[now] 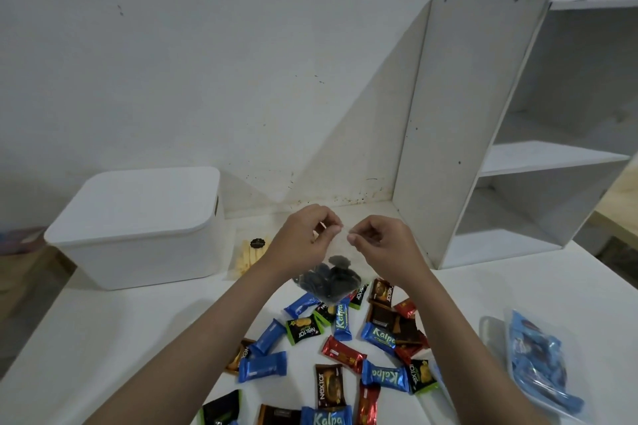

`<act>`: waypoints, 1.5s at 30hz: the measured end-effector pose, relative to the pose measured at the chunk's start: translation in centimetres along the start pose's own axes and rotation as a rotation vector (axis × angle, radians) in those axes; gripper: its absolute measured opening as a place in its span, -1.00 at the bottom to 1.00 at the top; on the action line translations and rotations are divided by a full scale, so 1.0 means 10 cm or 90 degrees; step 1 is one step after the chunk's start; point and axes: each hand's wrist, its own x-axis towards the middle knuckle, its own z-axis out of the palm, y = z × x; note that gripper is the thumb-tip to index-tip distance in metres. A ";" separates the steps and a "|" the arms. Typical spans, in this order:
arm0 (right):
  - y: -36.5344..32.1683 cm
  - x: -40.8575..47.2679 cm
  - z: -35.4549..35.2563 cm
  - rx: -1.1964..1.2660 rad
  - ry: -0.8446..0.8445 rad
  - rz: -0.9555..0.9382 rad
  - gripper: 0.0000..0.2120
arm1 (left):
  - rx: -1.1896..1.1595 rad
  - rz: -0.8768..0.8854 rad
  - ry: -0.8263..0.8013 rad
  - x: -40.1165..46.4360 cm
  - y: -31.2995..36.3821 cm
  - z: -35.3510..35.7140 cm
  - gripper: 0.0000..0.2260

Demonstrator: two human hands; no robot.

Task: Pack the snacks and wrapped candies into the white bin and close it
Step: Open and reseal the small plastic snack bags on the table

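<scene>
A clear bag of dark round cookies (329,281) hangs above the table, held at its top edge. My left hand (303,241) pinches the left corner of that edge, my right hand (379,243) pinches the right corner. The white bin (138,231) stands at the back left with its lid on. Several wrapped snacks (340,354) in blue, green, red and brown lie scattered on the white table (138,338) below my arms. A clear pack of pale yellow sticks (249,257) lies beside the bin.
A white open shelf unit (483,134) stands at the back right against the wall. A clear bag of blue-wrapped candies (538,362) lies at the right of the table. The table's left edge runs close to the bin.
</scene>
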 end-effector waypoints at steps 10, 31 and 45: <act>-0.06 0.03 0.09 0.019 -0.017 -0.012 -0.97 | 0.131 -0.002 0.035 0.02 0.06 -0.07 -0.82; -0.15 -0.03 0.19 -0.061 0.024 -0.101 -0.91 | 0.013 -0.045 0.034 -0.06 0.06 -0.12 -0.93; -0.12 -0.02 0.18 -0.069 -0.014 -0.101 -0.94 | 0.020 -0.057 -0.031 -0.09 0.03 -0.11 -0.96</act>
